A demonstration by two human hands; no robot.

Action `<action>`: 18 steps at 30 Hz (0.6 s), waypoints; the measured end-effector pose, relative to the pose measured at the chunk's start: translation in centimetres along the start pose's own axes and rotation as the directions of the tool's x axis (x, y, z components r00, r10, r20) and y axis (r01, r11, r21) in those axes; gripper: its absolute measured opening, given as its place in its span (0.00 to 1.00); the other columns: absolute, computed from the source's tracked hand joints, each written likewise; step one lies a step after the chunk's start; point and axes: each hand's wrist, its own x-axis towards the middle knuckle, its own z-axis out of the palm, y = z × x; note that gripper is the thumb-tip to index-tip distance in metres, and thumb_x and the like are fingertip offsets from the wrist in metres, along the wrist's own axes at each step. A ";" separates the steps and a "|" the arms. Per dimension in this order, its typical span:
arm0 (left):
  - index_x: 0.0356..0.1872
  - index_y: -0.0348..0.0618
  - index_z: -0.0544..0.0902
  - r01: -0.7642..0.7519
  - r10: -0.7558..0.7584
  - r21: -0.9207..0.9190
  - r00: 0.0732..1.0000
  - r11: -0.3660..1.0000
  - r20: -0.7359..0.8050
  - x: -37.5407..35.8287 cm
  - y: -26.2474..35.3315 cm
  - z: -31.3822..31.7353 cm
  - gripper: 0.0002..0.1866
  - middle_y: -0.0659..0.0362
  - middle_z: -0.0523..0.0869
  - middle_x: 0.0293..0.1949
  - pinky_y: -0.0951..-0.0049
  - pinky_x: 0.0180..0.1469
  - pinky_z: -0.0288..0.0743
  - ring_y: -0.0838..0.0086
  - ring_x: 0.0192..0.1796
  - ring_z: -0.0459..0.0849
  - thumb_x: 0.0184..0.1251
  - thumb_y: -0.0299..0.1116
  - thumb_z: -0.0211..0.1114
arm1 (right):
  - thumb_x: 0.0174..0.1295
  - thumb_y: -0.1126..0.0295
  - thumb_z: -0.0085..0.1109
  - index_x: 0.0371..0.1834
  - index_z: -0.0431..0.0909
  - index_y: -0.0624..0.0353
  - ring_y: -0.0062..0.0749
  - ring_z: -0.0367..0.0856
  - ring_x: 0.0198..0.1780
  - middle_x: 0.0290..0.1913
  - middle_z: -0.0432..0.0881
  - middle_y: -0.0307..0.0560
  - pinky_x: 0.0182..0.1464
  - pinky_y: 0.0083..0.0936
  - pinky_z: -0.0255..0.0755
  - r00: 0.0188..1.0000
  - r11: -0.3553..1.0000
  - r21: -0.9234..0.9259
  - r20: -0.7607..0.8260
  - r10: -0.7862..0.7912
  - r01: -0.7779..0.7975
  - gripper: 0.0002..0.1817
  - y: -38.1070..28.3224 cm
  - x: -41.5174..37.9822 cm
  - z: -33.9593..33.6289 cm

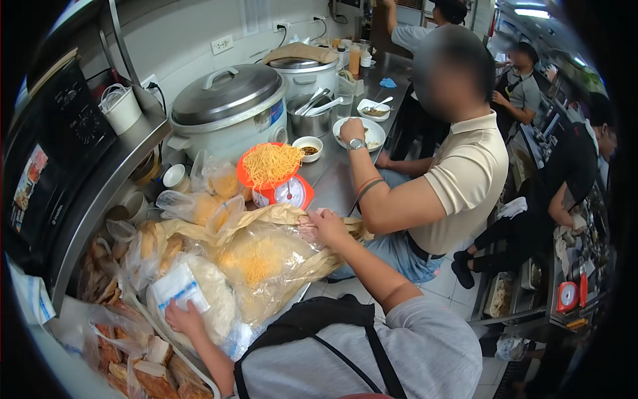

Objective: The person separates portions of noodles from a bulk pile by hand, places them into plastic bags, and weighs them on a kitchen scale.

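My left hand (186, 320) rests at the lower left, fingers apart, on the lower edge of a blue-striped white packet (178, 288) that lies on a bag of white noodles (216, 292). Further right, my right hand (327, 227) has its fingers bent at the edge of a tan bag (286, 214), by a pinkish patch; what it grips is hard to make out. Between the hands lies a clear plastic bag (266, 259) of yellow noodles. Behind it, more yellow noodles (271, 164) are heaped on the orange pan of a scale (290, 193).
Large rice cookers (226, 106) stand against the wall, with a metal pot of utensils (312, 116) beside them. A seated person (465, 166) eats from a white bowl (373, 133). Bagged brown food (153, 376) fills the lower left, below a metal shelf (109, 189). Several people work beyond.
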 end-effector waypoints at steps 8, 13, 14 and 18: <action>0.49 0.46 0.71 -0.012 0.012 0.002 1.000 1.000 0.008 -0.1 -0.9 0.4 0.25 0.49 0.66 0.53 0.51 0.54 0.54 0.56 0.57 0.60 0.46 0.41 0.61 | 0.47 0.66 0.52 0.33 0.78 0.46 0.45 0.68 0.42 0.37 0.71 0.48 0.44 0.32 0.66 0.997 0.983 -0.169 -0.001 -0.072 0.070 0.10 -0.4 0.4 0.5; 0.48 0.45 0.72 -0.045 0.046 0.023 0.999 0.999 -0.005 -0.2 -0.7 0.3 0.24 0.50 0.67 0.52 0.51 0.53 0.55 0.56 0.56 0.62 0.46 0.42 0.60 | 0.47 0.67 0.51 0.35 0.77 0.48 0.43 0.68 0.47 0.41 0.71 0.47 0.49 0.33 0.64 0.997 0.997 -0.052 0.068 -0.049 0.053 0.11 0.4 0.9 0.7; 0.47 0.45 0.72 -0.045 0.045 0.024 0.999 0.999 -0.007 -0.2 -0.7 0.3 0.24 0.50 0.67 0.52 0.52 0.53 0.56 0.56 0.56 0.62 0.46 0.42 0.60 | 0.48 0.67 0.51 0.36 0.77 0.48 0.43 0.68 0.47 0.41 0.72 0.47 0.50 0.33 0.63 0.995 0.998 -0.031 0.078 -0.056 0.059 0.11 0.7 1.0 0.6; 0.47 0.45 0.72 -0.061 0.061 0.038 0.998 0.997 -0.019 -0.3 -0.7 0.4 0.24 0.50 0.67 0.51 0.52 0.53 0.56 0.56 0.55 0.62 0.47 0.42 0.60 | 0.46 0.65 0.53 0.34 0.79 0.46 0.44 0.70 0.43 0.39 0.73 0.49 0.46 0.34 0.65 0.990 0.987 0.079 -0.012 -0.138 0.139 0.10 3.4 2.1 2.8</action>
